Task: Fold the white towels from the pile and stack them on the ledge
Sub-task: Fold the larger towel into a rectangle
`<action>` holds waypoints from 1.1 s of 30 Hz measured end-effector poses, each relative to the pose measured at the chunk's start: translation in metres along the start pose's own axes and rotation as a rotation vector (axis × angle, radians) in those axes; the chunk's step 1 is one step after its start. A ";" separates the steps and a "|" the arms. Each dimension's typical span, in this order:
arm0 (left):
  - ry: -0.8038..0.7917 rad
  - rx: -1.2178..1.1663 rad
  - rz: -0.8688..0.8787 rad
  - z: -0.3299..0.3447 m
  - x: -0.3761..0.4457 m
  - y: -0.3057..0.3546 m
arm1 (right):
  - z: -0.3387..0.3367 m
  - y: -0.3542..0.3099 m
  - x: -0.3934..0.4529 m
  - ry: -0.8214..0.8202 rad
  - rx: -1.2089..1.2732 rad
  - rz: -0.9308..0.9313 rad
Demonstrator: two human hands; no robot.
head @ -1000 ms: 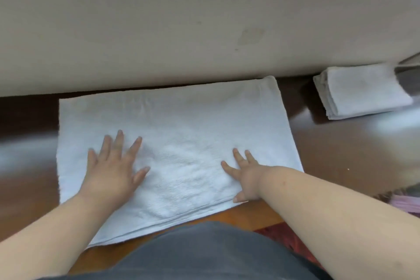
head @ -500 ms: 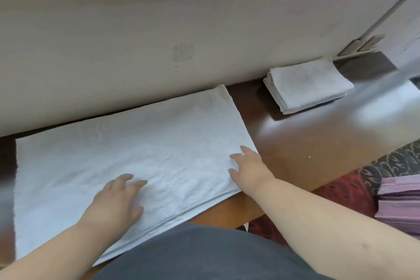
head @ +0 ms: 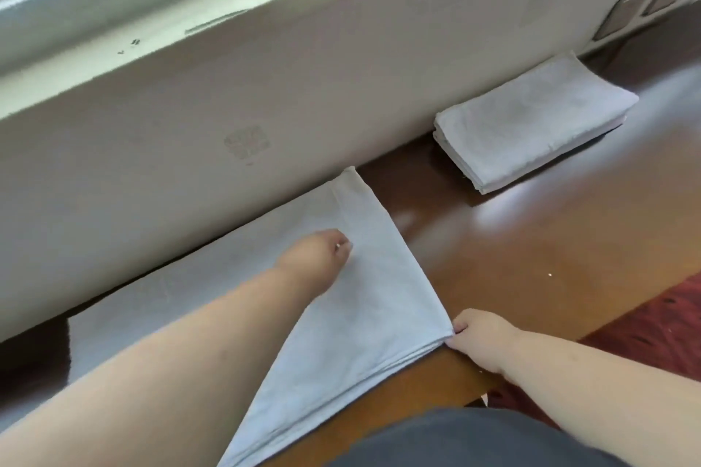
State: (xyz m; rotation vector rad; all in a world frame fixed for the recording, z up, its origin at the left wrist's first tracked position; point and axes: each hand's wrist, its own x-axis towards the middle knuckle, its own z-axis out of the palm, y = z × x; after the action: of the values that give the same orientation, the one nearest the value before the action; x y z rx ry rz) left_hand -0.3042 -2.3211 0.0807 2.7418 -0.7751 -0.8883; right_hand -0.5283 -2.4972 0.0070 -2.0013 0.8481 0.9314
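Right hand now pinches the towel corner; left hand, fingers curled, has reached across, so the next fold begins.

You are not looking at any text you can read here. The one thing that comes near to lettering is a faint square mark on the pale wall above the towel; it is showing as a smudged grid of grey strokes, too blurred to make out as words, a stamp or a logo. A few small dark specks are sitting on the sill above it, and they are too small to tell as characters. No labels, brands or numbers are showing on anything else in your view.
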 end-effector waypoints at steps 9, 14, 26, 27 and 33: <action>0.141 0.184 -0.317 -0.043 0.166 0.056 | -0.003 0.005 -0.005 -0.094 0.301 0.060; 0.086 0.376 -0.338 -0.027 0.191 0.061 | 0.004 0.002 -0.001 -0.037 0.142 0.100; 0.208 0.014 -0.273 -0.053 0.156 0.050 | -0.005 0.009 -0.009 -0.146 0.101 -0.031; 0.206 0.040 -0.267 -0.059 0.151 0.050 | -0.010 0.010 -0.010 -0.178 0.115 -0.053; 0.079 0.450 -0.242 -0.089 0.124 0.056 | -0.034 0.012 -0.032 -0.202 0.113 -0.164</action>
State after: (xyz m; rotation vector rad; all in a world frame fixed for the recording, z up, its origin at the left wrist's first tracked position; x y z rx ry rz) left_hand -0.1904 -2.4344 0.1069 3.3007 -0.7103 -0.7076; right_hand -0.5439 -2.5235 0.0444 -1.8148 0.6024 0.9505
